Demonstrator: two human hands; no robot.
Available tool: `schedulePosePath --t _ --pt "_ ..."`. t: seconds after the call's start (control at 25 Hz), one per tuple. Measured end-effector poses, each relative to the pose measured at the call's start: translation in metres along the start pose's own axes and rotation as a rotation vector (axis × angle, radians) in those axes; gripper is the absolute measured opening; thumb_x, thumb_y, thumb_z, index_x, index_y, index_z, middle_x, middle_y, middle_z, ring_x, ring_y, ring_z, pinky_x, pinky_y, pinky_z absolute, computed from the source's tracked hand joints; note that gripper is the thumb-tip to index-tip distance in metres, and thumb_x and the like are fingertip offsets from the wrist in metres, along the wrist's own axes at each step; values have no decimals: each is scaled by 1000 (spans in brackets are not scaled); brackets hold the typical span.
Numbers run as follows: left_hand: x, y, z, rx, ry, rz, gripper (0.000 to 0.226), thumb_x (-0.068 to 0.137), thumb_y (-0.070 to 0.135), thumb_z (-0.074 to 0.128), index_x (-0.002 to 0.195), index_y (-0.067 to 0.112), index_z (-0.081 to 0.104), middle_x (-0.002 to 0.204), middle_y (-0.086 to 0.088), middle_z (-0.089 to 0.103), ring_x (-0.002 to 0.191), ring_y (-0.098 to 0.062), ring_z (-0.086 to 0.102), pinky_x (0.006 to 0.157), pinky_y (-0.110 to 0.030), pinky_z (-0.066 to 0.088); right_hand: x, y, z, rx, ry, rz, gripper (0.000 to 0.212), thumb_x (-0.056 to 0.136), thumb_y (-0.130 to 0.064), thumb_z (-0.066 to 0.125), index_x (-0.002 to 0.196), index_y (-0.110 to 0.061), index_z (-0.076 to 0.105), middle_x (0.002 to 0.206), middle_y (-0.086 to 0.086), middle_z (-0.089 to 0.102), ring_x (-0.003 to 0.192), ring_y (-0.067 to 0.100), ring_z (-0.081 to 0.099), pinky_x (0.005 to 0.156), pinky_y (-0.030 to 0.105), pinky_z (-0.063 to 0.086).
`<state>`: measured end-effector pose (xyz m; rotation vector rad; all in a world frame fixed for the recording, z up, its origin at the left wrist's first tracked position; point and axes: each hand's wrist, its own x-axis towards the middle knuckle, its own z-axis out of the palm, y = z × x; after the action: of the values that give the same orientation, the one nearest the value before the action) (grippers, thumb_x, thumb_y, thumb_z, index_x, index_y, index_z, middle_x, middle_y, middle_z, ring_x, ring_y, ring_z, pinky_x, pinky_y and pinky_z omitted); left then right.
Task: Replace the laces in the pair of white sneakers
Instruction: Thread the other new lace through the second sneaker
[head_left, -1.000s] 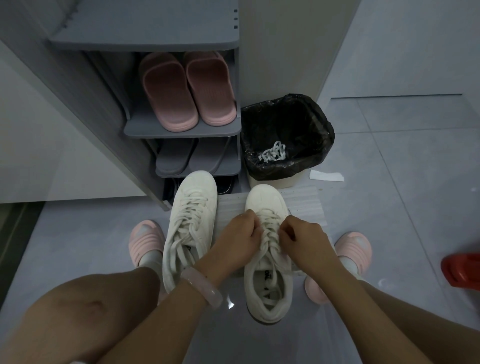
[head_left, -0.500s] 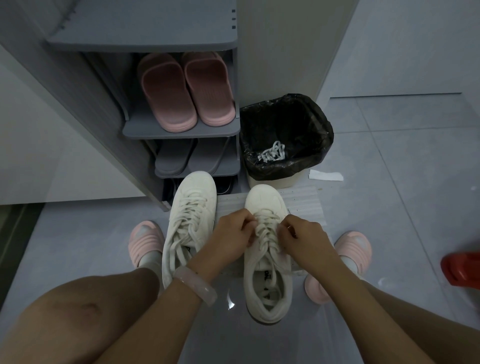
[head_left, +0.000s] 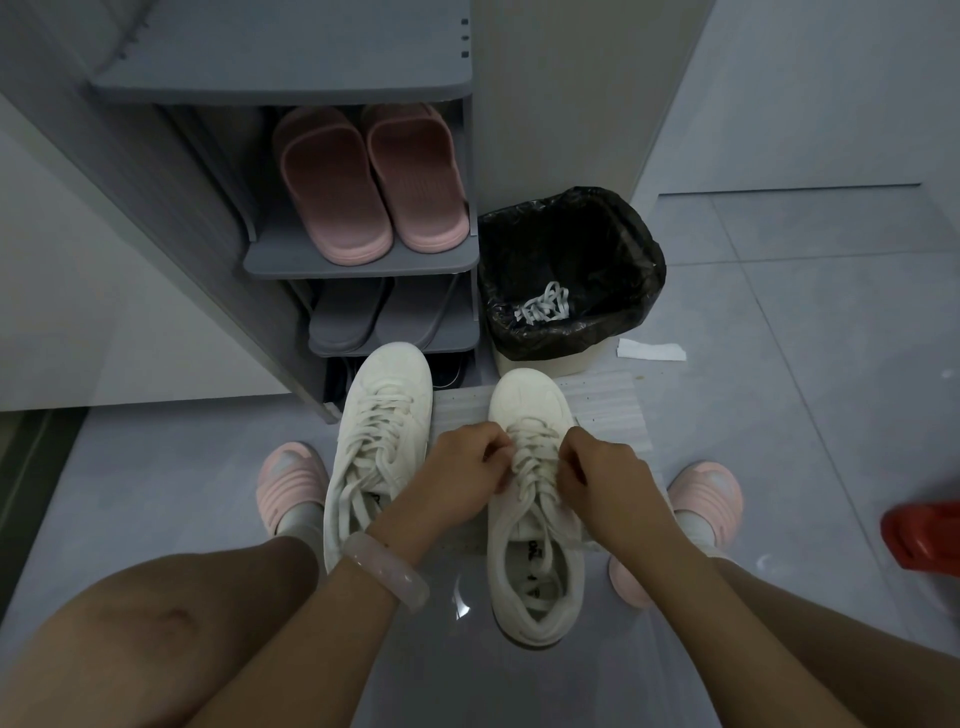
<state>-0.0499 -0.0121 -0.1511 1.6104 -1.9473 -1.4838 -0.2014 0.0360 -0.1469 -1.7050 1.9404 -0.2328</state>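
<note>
Knees and forearms fill the near edge, both cut off by the frame. Beyond them stands the right sneaker (head_left: 535, 519), the landmark here, toe pointing away; dark printing on its insole is too blurred to read. Left hand (head_left: 460, 475), with a pale pink bangle (head_left: 385, 571) on its wrist, sits at the near-left of the lacing, fingers curled and pinching the lace (head_left: 532, 452). Right hand (head_left: 605, 475) mirrors it at the near-right, fingers curled on the same lace; the fingertips are hidden, so the exact hold is unclear. Left of the landmark stands the left sneaker (head_left: 379, 452), laced, its ends lying loose. A red object (head_left: 924, 535) far right is cut off and unidentifiable. Beyond the landmark's toe stands a bin with black liner (head_left: 571, 275), a white lace bundle (head_left: 543, 309) inside. Beyond-left is a grey shoe rack (head_left: 363, 260) holding pink slippers (head_left: 371, 182); its lowest tier is too dark to make out.
</note>
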Motion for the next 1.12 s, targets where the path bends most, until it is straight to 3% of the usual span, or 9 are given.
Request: schedulePosePath --t 0.24,0.4,0.52,0.6,0.68,0.8,0.92,1.04,1.12 --pt "-2 -2 -2 -12 -20 14 14 88 6 56 82 17 60 77 1 64 72 -14 65 80 -32 56 0 0 5 -27 7 19 12 97 -19 35 87 -14 33 75 8 52 70 28 52 60 31 36" --pt "-2 -2 0 -42 45 8 17 90 6 52 79 18 57 71 0 63 65 -14 63 71 -28 56 2 1 2 34 37 29 17 96 -20 39 88 -8 48 74 10 60 66 27 56 61 33 42" --pt "-1 -1 3 -105 92 -13 13 92 7 47 87 16 55 69 -5 63 60 -16 62 66 -28 55 3 4 2 137 51 91 18 97 -23 40 99 -10 52 80 11 66 72 27 63 68 34 49" --pt "1 -1 6 23 96 31 3 90 14 54 91 16 56 76 -5 63 66 -16 60 70 -30 53 3 1 5 131 36 88 17 96 -25 44 104 -13 53 84 9 67 74 24 62 67 32 48" --pt "1 0 11 183 120 82 8 90 18 56 96 12 57 89 -1 57 77 -13 54 74 -25 46 4 -2 10 78 41 71 17 95 -25 45 102 -12 54 87 5 62 77 22 58 66 31 45" --pt "1 4 17 338 193 125 15 93 18 47 100 7 56 101 -6 53 91 -19 52 78 -27 40 7 -7 13 -58 70 41 14 96 -17 41 97 -8 52 84 0 47 71 17 46 53 24 31" --pt "2 5 19 391 207 117 18 96 18 39 100 5 52 101 -10 56 91 -23 54 76 -31 39 7 -11 12 -132 60 30 8 96 -11 37 92 -11 44 83 0 43 69 17 43 47 17 19" --pt "3 6 19 412 205 101 18 97 17 35 103 4 46 99 -13 58 88 -27 56 73 -33 39 8 -11 10 -115 75 50 12 98 -13 35 88 -15 28 85 4 54 66 17 45 48 22 24" --pt "3 7 19 399 206 102 18 98 17 35 104 4 46 97 -14 59 87 -28 57 72 -34 39 7 -9 11 -104 76 46 12 98 -15 35 90 -16 27 87 5 58 66 17 47 51 24 28"
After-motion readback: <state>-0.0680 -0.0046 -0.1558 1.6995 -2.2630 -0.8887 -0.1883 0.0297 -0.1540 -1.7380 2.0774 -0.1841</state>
